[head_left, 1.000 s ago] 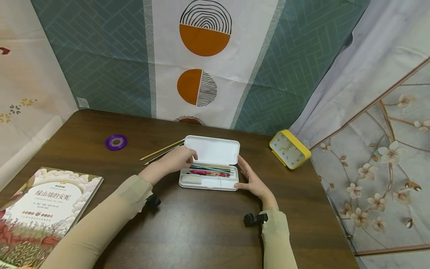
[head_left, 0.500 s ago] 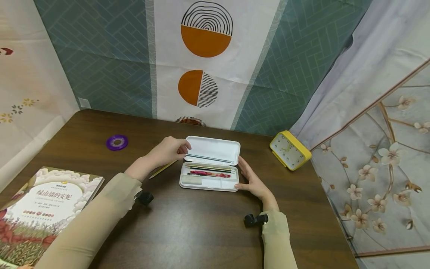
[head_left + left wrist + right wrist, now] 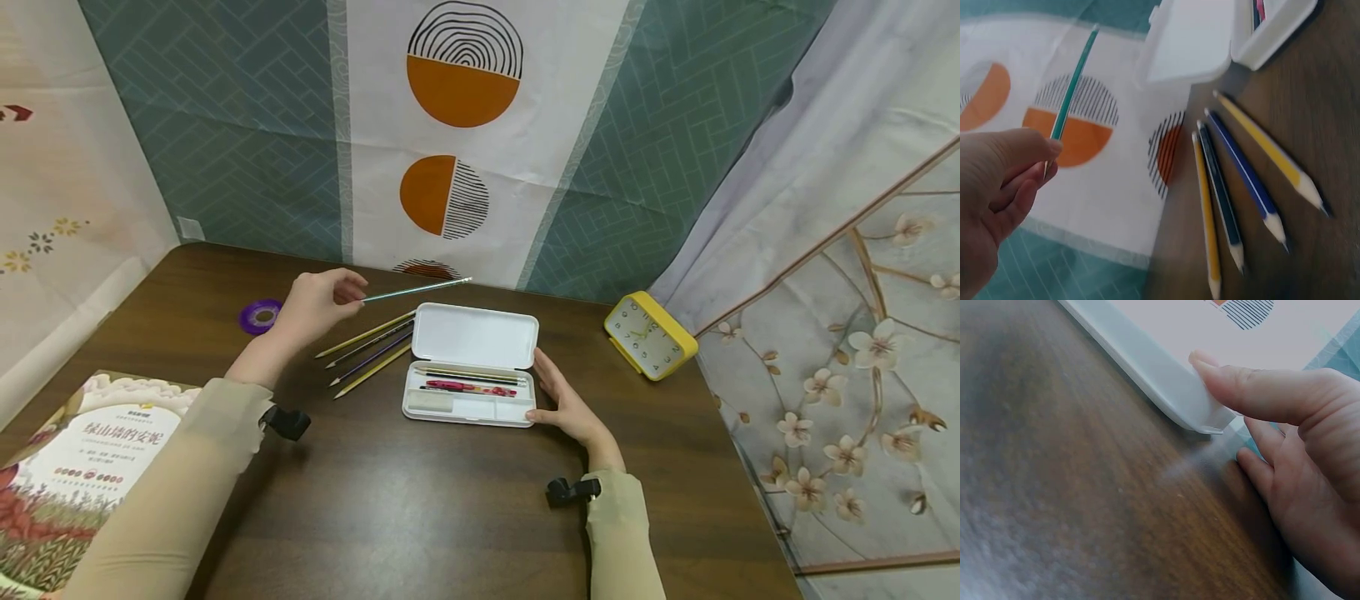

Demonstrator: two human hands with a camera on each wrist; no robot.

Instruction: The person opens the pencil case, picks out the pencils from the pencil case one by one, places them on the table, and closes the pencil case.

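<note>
My left hand (image 3: 313, 305), raised to the left of the pencil case, pinches a teal pencil (image 3: 1074, 84) between thumb and fingers. The pencil points away to the right, its far end past the lid's back edge in the head view. The white pencil case (image 3: 477, 315) lies with its lid folded back. Inside are dark and yellow pencils (image 3: 467, 376), a red pen (image 3: 457, 386) and a whitish eraser (image 3: 431, 402). My right hand (image 3: 568, 408) rests at the case's right end, thumb on the front corner and straight fingers beside the lid.
Several pencils (image 3: 1244, 165) lie side by side on the wooden table (image 3: 450, 517), left of the case. A purple tape roll (image 3: 259, 317) is partly behind the left hand. A book (image 3: 105, 450) lies at front left, and a yellow alarm clock (image 3: 649, 335) stands at back right.
My left hand has lifted the teal pencil out of the case and carried it up and to the left. My right hand has stayed at the case.
</note>
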